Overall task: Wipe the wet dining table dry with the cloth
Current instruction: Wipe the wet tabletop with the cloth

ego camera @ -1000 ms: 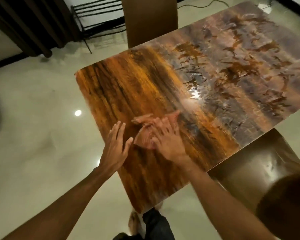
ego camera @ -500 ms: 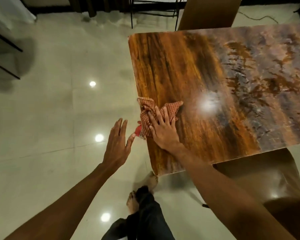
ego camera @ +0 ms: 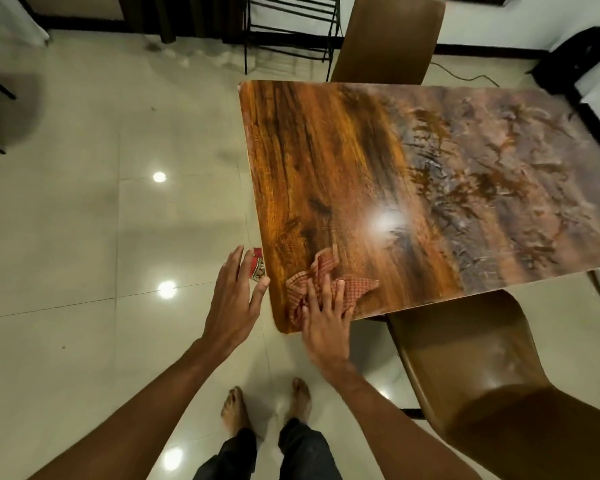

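The right hand (ego camera: pixel 326 320) is lying flat on the cloth (ego camera: pixel 359 288), its fingers spread and nearly straight, pressing the fabric down rather than curling round it; the cloth, a crumpled red checked piece, is sitting on the dining table (ego camera: pixel 326 150) at the corner nearest the bottom centre of the frame, with one fold reaching up and another stretching to the right. The left hand (ego camera: pixel 234 299) is hovering just left of the table's edge, over the floor (ego camera: pixel 84 237), its fingers straight and slightly apart, gripping nothing; a red patterned scrap (ego camera: pixel 257 266) is showing between those fingers and the table edge, and whether it is touching the hand or belongs to the cloth I cannot tell. The left part of the tabletop is showing glossy orange-brown grain; the right part is looking mottled with wet patches (ego camera: pixel 499 188). A brown chair (ego camera: pixel 482 375) is standing at the lower right, against the table's near edge; a second chair (ego camera: pixel 385 39) is standing at the top centre; bare feet (ego camera: pixel 234 407) are standing on the tiles at the bottom centre.
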### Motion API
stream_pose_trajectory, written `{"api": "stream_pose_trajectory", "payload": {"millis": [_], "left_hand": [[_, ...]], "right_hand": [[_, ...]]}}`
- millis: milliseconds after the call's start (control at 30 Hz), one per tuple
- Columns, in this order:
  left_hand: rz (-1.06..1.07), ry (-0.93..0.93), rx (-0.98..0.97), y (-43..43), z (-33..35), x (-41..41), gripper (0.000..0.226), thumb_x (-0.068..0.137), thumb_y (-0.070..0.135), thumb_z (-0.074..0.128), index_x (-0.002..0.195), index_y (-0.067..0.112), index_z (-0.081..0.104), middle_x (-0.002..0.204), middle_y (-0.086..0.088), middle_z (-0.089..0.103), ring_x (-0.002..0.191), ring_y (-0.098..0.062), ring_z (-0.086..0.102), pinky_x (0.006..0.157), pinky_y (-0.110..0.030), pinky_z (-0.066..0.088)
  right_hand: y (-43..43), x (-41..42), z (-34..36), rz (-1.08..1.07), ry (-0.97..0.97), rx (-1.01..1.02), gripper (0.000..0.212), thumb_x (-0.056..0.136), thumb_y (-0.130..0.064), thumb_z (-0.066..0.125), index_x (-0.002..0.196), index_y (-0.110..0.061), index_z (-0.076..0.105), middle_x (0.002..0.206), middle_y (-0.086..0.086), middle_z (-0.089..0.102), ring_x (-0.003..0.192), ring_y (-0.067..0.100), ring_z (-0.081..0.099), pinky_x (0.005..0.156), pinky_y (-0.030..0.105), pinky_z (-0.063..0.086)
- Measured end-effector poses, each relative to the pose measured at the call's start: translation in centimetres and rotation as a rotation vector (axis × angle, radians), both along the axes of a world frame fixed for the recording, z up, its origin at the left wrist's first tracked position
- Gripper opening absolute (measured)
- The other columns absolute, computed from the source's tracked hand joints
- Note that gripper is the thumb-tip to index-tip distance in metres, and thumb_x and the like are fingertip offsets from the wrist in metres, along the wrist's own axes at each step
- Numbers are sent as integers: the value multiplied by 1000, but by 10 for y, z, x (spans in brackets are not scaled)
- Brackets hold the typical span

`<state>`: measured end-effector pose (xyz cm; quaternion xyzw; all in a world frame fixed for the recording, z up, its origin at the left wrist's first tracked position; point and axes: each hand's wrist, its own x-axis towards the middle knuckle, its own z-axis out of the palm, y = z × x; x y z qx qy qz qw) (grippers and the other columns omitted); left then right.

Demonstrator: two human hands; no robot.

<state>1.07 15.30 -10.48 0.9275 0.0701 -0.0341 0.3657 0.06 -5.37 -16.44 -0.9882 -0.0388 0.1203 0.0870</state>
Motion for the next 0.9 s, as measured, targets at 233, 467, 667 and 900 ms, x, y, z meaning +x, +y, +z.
{"api": "stream_pose_trajectory", "payload": {"millis": [233,467,667,900], "left_hand": [[-7,-5,2,-61,5,-12,70,99,58,28,157,19,21,166,-2,14,152,-22,16,122,-48,23],[-19,-38,98,-150,6,-3,76,95,65,18,158,22,18,167,1,13,153,-18,12,123,-40,12],[-56,-13,100,-251,-10,20,70,97,63,20,157,28,14,167,4,10,150,-5,2,124,-37,7],[-49,-6,124,-325,-4,47,71,96,66,20,158,32,9,166,13,-1,151,-8,2,122,-39,10]], "right_hand": [[-87,7,-3,157,-32,-32,57,112,-46,23,166,-36,6,175,-1,-12,161,29,-13,128,61,2],[-188,47,9,-132,18,-13,71,100,-53,7,167,-29,14,175,10,2,160,41,-5,123,73,4],[-231,60,-8,354,-118,93,56,109,-45,27,163,-32,30,175,2,10,162,31,2,125,61,12],[-366,135,1,-20,7,-34,63,110,-50,23,167,-35,-1,175,6,-6,159,37,-14,125,64,-1]]}}
